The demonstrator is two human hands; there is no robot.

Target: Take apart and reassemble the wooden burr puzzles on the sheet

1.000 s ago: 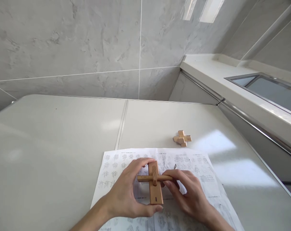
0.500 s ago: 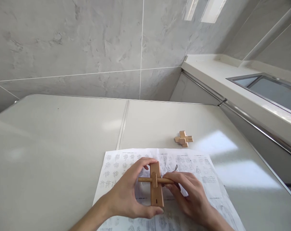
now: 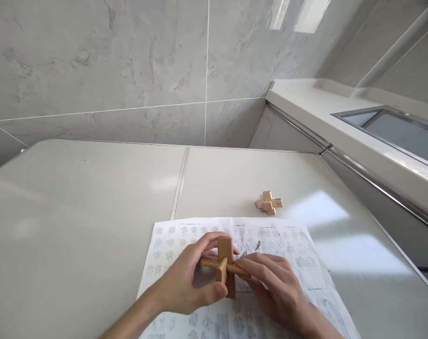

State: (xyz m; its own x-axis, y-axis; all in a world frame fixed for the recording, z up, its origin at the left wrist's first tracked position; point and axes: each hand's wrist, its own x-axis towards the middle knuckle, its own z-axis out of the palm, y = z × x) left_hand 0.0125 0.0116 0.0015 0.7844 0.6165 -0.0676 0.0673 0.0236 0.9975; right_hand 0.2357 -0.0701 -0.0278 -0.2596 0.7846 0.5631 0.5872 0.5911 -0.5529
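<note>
Between my two hands is a wooden interlocking puzzle (image 3: 225, 247), made of light brown bars crossing one another. My left hand (image 3: 189, 278) curls round its left side, with the thumb on the near part and the fingers behind the far end. My right hand (image 3: 274, 280) pinches the rounded bar that sticks out to the right. The puzzle is held above a printed paper sheet (image 3: 320, 273) with rows of small diagrams. The fingertips behind the puzzle are partly hidden.
A second wooden cross-shaped puzzle (image 3: 269, 203) lies on the white table (image 3: 94, 212) beyond the sheet. A seam (image 3: 180, 183) runs across the tabletop. Grey tiled wall (image 3: 129, 61) stands behind, and a white ledge (image 3: 306, 103) with a window frame is at the right.
The wooden puzzle has been tilted and turned in my hands, so a different side faces me. My left thumb has shifted up and left from the puzzle's near end.
</note>
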